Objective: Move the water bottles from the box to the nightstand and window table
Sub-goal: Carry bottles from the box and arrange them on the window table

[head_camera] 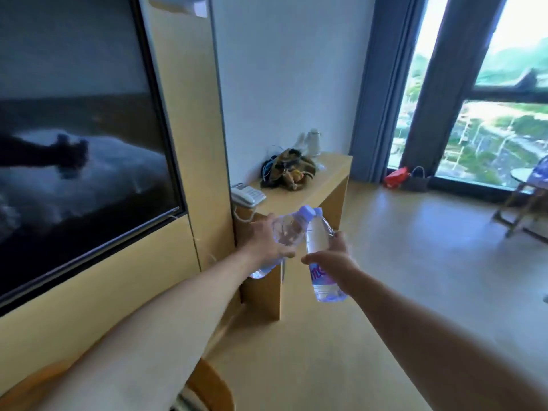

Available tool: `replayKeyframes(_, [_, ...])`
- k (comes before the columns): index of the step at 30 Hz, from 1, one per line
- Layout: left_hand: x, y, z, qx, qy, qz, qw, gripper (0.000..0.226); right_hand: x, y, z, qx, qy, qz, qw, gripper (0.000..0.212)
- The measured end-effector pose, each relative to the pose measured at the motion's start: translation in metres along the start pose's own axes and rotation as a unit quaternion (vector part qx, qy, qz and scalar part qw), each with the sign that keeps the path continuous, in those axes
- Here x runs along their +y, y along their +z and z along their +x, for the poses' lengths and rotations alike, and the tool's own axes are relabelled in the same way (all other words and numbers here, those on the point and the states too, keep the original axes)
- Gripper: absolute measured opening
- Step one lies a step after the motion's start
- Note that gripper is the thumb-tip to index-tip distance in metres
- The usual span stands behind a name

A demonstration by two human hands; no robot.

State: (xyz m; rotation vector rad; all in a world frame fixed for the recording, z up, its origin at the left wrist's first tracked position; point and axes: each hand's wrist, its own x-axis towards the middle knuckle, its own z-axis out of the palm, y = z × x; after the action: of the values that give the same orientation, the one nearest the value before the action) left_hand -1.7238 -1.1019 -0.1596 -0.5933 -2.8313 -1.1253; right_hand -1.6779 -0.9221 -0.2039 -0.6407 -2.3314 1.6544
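The left hand (264, 242) holds one bottle (287, 230) in its grip, tilted; the right hand (334, 260) holds another bottle (318, 256), nearly upright. Their caps touch in the air before the counter (299, 200). The label's writing is partly hidden.

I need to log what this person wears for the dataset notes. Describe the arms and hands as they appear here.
Both forearms are bare up to the frame edge; no sleeve, glove, watch or bracelet shows. The left hand and right hand carry no rings that can be made out, though the image is somewhat blurred. Something small and metallic shows by the right hand's fingers; what it is cannot be told.
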Motion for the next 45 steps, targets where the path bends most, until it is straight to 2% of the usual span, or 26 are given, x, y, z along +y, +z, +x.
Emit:
replayKeyframes(4, [0.088, 0.069, 0.053, -0.022, 0.045, 0.015, 0.999, 0.065, 0.02, -0.106, 0.049, 0.079, 0.007, 0.03, 0.996, 0.073])
replayKeyframes(7, [0.128, 0.104, 0.079, -0.025, 0.053, -0.014, 0.998, 0.051, 0.024, -0.168, 0.064, 0.14, 0.006, -0.012, 0.99, 0.067])
replayKeyframes(9, [0.164, 0.137, 0.097, -0.037, 0.059, -0.038, 0.997, 0.052, 0.033, -0.217, 0.076, 0.18, 0.012, -0.018, 0.983, 0.066])
replayKeyframes(13, [0.232, 0.199, 0.129, -0.061, 0.089, -0.075, 0.991, 0.055, 0.053, -0.297, 0.095, 0.254, 0.028, -0.009, 0.967, 0.07])
replayKeyframes(19, [0.309, 0.285, 0.182, -0.105, 0.159, -0.095, 0.977, 0.057, 0.085, -0.379, 0.133, 0.338, 0.054, 0.004, 0.94, 0.076])
replayKeyframes(26, [0.374, 0.373, 0.279, -0.136, 0.207, -0.123, 0.961, 0.065, 0.11, -0.454, 0.216, 0.403, 0.075, -0.026, 0.912, 0.081])
replayKeyframes(35, [0.452, 0.462, 0.43, -0.193, 0.237, -0.127, 0.944, 0.064, 0.107, -0.537, 0.342, 0.459, 0.094, -0.036, 0.883, 0.081])
replayKeyframes(45, [0.512, 0.58, 0.553, -0.22, 0.243, -0.123, 0.937, 0.064, 0.151, -0.624, 0.479, 0.461, 0.115, 0.001, 0.88, 0.081])
